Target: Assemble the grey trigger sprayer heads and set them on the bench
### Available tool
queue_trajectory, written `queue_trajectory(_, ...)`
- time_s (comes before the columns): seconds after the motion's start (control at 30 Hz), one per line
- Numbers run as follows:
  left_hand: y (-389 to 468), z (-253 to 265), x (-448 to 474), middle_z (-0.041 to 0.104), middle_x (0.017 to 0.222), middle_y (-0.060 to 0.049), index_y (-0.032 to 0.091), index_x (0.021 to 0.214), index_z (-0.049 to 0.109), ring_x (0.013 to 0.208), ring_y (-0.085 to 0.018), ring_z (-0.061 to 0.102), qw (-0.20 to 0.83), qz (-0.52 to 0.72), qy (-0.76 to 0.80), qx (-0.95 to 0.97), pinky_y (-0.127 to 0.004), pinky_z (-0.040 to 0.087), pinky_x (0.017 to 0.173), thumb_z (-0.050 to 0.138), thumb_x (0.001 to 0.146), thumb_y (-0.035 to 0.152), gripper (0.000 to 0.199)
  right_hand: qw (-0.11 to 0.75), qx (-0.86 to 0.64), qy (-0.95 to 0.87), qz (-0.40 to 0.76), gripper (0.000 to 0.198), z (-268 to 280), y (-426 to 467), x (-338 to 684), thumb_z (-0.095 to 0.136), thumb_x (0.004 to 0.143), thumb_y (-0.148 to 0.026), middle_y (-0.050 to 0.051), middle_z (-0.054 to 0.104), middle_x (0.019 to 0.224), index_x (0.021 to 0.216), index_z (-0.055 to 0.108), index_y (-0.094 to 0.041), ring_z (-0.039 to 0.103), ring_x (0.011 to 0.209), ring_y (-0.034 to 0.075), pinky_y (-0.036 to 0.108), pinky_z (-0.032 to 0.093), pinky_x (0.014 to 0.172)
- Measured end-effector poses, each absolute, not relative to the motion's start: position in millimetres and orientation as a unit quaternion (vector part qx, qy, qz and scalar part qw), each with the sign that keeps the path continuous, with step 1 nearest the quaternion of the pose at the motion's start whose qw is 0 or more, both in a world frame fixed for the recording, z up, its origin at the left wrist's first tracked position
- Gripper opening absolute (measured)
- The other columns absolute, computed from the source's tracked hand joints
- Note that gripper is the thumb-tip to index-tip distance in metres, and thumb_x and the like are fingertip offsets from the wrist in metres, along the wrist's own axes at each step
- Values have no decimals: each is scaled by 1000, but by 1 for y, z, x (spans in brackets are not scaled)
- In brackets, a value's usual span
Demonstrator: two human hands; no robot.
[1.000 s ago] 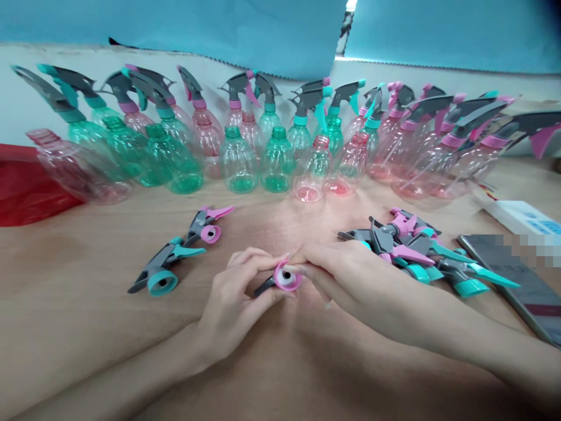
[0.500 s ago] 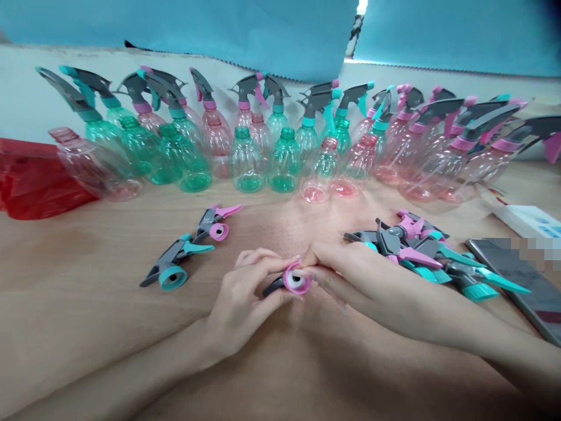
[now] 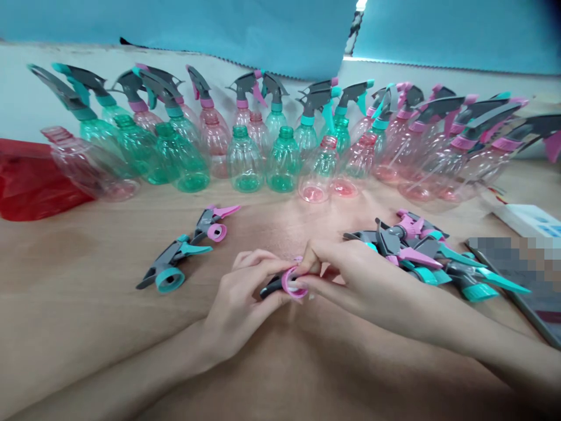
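Note:
My left hand [image 3: 239,301] is closed around a grey trigger spray head [image 3: 272,287], whose pink screw collar [image 3: 287,288] faces me. At the collar's mouth, the thumb and forefinger of my right hand [image 3: 348,275] are pinched, partly covering a white insert inside. Left of my hands lie a spray head with a teal collar [image 3: 170,280] and another with a pink collar [image 3: 217,233]. A pile of grey, pink and teal spray heads [image 3: 401,245] rests beyond my right wrist.
Along the back stand several open green bottles [image 3: 283,161] and pink bottles [image 3: 316,175], with capped spray bottles [image 3: 313,131] behind them and to the right. A red plastic bag [image 3: 39,181] lies at far left. At right are a phone [image 3: 521,292] and a white box [image 3: 532,222].
My right thumb and forefinger have moved further over the pink collar's mouth, and the white insert shows less. The held spray head has turned slightly. The view has shifted a little.

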State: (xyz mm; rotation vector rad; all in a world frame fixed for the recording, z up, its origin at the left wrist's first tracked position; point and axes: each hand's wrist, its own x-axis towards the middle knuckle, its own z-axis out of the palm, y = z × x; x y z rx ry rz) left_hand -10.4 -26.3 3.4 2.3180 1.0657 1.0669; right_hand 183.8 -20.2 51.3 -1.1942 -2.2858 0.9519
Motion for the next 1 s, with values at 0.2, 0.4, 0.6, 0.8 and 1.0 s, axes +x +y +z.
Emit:
queue_trajectory(0.2,-25,3,-11,65,87,-2,22,100,61,83,-17,59,206,377,378,821,-31,43,76,63,83,29,18,176,-437,-817,333,7,54,-20,183,55,85,-25,-6,66,75,89,55,-20,61,62,7,17,42,52)
queue_trajectory(0.4,-23,-1,-14,62,92,-1,25,102,60,86,-18,57,256,371,415,790,-30,43,77,65,80,19,24,183,-416,-860,234,8,53,-20,181,51,88,-26,-7,66,72,86,58,-23,58,60,10,23,37,55)
queue_trajectory(0.6,-24,0,-12,63,89,-1,23,98,61,85,-18,57,236,363,401,807,-31,42,77,62,82,25,16,148,-398,-891,165,13,54,-22,184,48,90,-30,-4,58,65,83,54,-21,51,57,13,26,30,51)
queue_trajectory(0.8,-24,2,-10,63,87,-1,22,95,63,84,-18,56,238,346,404,812,-31,41,77,64,81,28,15,87,-369,-908,178,8,62,-19,188,47,90,-19,-1,61,79,84,52,-20,57,69,16,27,35,58)
queue_trajectory(1.0,-25,5,-10,62,82,1,22,94,64,80,-17,54,259,334,396,815,-30,38,77,66,80,25,15,84,-365,-906,198,7,65,-16,190,49,89,-18,0,62,85,87,56,-20,58,75,16,27,39,63)
